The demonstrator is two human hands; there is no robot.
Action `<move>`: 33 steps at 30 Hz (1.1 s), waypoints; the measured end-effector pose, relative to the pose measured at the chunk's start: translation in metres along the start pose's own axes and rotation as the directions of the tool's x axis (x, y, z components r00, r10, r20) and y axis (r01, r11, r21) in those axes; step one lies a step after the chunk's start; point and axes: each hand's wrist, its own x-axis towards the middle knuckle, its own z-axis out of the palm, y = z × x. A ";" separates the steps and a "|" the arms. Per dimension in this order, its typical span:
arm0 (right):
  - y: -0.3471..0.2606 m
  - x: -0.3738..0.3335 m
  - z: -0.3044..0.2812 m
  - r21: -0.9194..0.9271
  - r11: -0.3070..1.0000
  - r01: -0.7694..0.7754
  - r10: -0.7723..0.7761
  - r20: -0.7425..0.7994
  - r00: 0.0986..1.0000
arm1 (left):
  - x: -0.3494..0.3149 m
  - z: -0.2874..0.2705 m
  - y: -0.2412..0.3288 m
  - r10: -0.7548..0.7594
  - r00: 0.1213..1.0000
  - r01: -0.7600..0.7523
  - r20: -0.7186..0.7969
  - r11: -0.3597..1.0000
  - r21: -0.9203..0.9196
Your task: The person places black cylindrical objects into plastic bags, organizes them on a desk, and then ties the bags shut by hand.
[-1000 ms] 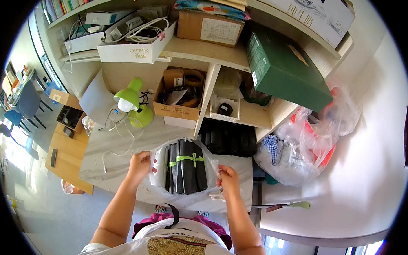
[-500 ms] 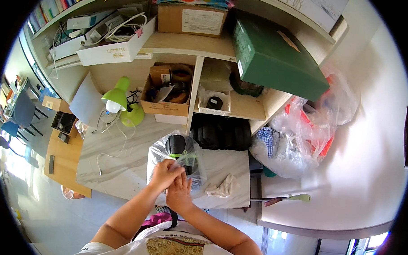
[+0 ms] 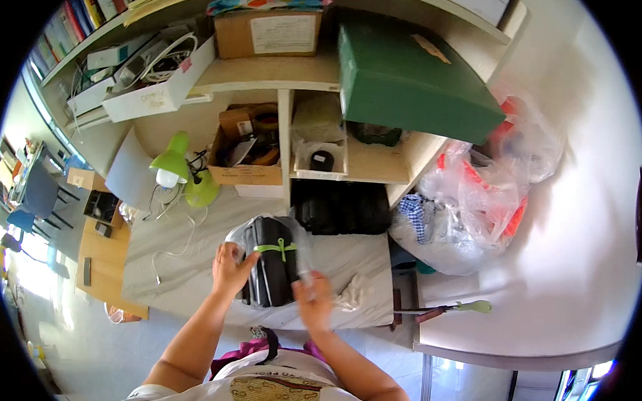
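Note:
A black bundle [image 3: 275, 271], tied across with a green ribbon [image 3: 277, 248] in a bow, lies on the marbled desktop. A clear plastic bag [image 3: 303, 253] surrounds its sides, spread so that the bundle's top shows. My left hand [image 3: 231, 269] grips the bag's edge at the bundle's left side, thumb against the black surface. At the lower right side of the bundle, my right hand [image 3: 314, 301] touches the bag; motion smears its fingers. A crumpled whitish cloth [image 3: 354, 292] lies just right of that hand.
A green desk lamp [image 3: 170, 163] with a white cable stands at the back left. Behind the bundle are shelves with a cardboard box [image 3: 245, 175] and a dark green box [image 3: 418, 80] jutting out. Clear bags [image 3: 450, 237] pile up at the right, near a green-handled tool [image 3: 473, 305].
My hands were together over the gathered bag; now they are apart on either side. The bag has been spread and more of the black bundle and green ribbon shows. The view has shifted slightly.

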 end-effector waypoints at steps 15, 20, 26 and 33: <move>-0.071 0.012 0.053 -0.722 0.587 0.366 0.055 0.487 0.872 | -0.044 -0.030 -0.046 0.473 0.802 -0.493 -0.365 0.869 0.041; -0.067 0.009 0.042 -0.702 0.630 0.333 -0.006 0.425 0.905 | -0.053 -0.030 -0.044 0.469 0.797 -0.524 -0.381 0.850 -0.051; -0.050 0.022 0.013 0.057 0.939 -0.339 0.281 0.440 0.853 | -0.058 -0.032 -0.023 0.480 0.809 -0.566 -0.339 0.792 -0.229; -0.047 0.021 -0.032 0.663 0.514 -0.544 0.210 0.517 0.830 | -0.077 0.017 0.037 0.148 0.888 0.323 0.435 0.472 -0.820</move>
